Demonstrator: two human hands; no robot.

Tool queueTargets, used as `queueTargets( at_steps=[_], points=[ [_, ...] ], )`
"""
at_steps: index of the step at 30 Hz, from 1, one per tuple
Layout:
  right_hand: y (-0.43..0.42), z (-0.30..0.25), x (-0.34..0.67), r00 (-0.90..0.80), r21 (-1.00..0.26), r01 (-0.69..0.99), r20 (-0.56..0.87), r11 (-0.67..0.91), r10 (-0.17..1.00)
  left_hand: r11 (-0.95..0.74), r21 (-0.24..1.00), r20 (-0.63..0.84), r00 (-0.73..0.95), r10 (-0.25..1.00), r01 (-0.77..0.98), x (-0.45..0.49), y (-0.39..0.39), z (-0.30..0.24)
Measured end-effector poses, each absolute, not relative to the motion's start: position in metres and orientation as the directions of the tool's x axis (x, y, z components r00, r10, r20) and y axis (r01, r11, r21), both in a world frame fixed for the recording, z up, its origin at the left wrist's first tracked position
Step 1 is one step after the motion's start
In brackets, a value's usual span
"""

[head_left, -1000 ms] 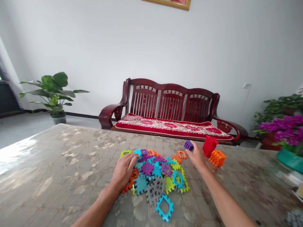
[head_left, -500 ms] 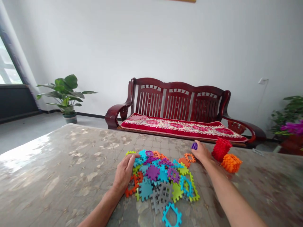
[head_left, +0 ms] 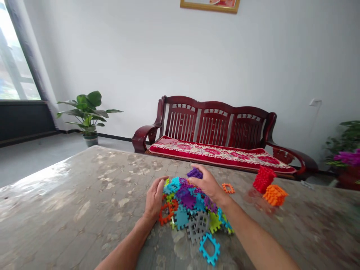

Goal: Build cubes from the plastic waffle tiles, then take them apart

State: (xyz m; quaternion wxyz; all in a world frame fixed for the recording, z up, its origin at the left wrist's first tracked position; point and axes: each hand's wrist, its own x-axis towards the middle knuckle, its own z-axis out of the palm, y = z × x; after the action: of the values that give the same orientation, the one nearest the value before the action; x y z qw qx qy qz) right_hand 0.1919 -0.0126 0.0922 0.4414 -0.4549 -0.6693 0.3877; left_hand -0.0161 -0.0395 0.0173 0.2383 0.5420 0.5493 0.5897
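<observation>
A heap of toothed plastic puzzle tiles (head_left: 181,217) in blue, purple, grey, green and orange lies on the table in front of me. My left hand (head_left: 154,197) rests against the heap's left side, fingers stretched forward and partly hidden behind the thumb. Over the far edge of the heap, my right hand (head_left: 208,183) grips a small stack of purple tiles (head_left: 195,173) between thumb and fingers. One loose blue tile frame (head_left: 209,249) lies at the near side, and an orange tile frame (head_left: 228,188) sits to the right of my right hand.
A red tile stack (head_left: 264,179) and an orange tile stack (head_left: 275,195) stand on the right of the patterned table (head_left: 84,210). A few grey pieces (head_left: 307,185) lie farther right. Behind the table is a wooden bench (head_left: 213,120), with a potted plant (head_left: 88,112) to its left.
My right hand has moved left from near the red stack to above the heap, carrying the purple tiles. My left hand stays by the heap's left side. The view has tilted up slightly.
</observation>
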Motion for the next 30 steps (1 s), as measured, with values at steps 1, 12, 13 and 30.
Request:
queueTargets(
  at_steps=[1, 12, 13, 30],
  points=[
    [-0.015, 0.094, 0.182, -0.220, -0.922, 0.256, 0.237, 0.290, 0.946, -0.288, 0.907, 0.380, -0.301, 0.874, 0.308, -0.016, -0.040, 0.017],
    [-0.020, 0.094, 0.199, -0.230, -0.969, 0.243, -0.003, 0.054, 0.973, -0.373, 0.786, 0.475, -0.095, 0.875, 0.493, -0.015, -0.042, 0.014],
    [-0.022, 0.095, 0.206, -0.240, -0.966, 0.254, -0.015, 0.048, 0.971, -0.394, 0.760, 0.489, -0.055, 0.871, 0.517, -0.014, -0.043, 0.014],
    [-0.026, 0.070, 0.271, -0.211, -0.680, 0.695, 0.118, 0.234, 0.970, -0.255, 0.461, 0.395, 0.061, 0.917, 0.850, -0.007, -0.042, 0.014]
  ],
)
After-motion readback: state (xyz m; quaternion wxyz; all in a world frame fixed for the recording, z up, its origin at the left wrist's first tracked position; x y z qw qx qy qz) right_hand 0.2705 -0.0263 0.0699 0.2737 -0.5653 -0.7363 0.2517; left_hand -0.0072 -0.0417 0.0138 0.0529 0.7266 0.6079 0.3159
